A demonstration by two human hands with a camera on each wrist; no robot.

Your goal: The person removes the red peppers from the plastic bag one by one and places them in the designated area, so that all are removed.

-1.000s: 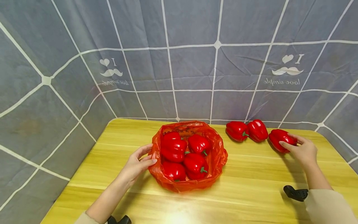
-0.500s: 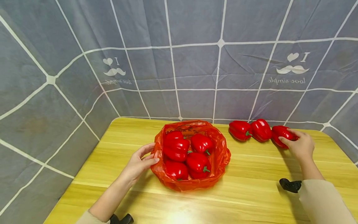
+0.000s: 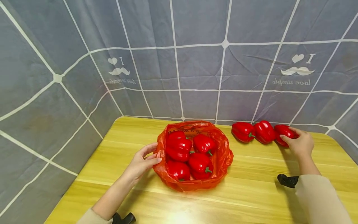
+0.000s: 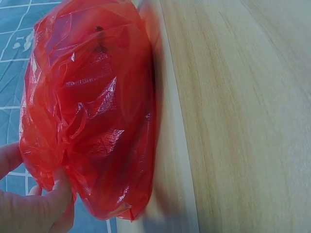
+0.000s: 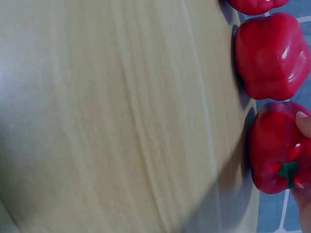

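A red plastic bag (image 3: 193, 186) stands with its mouth wide, and several glossy red bell peppers (image 3: 200, 165) with green stems lie inside. My left hand (image 3: 139, 165) pinches the bag's left rim between thumb and fingers; the left wrist view shows the thumb on the crinkled red film (image 4: 107, 126). At the right back, my right hand (image 3: 302, 144) holds a red bell pepper (image 3: 282, 132) from its right side. In the right wrist view, the green stem of this bell pepper (image 5: 272, 145) points down beside a fingertip.
Two more red bell peppers, one in the middle (image 3: 264, 132) and one to its left (image 3: 242, 132), lie in a row along the back of the wooden table (image 3: 246, 193). Behind it hangs a grey curtain (image 3: 201, 68) with white lines. Black wrist mounts (image 3: 288, 180) jut from the sleeves.
My right hand has shifted the held bell pepper left and back, close to the middle one. My left hand keeps its grip on the bag's rim. The head view has turned slightly left.
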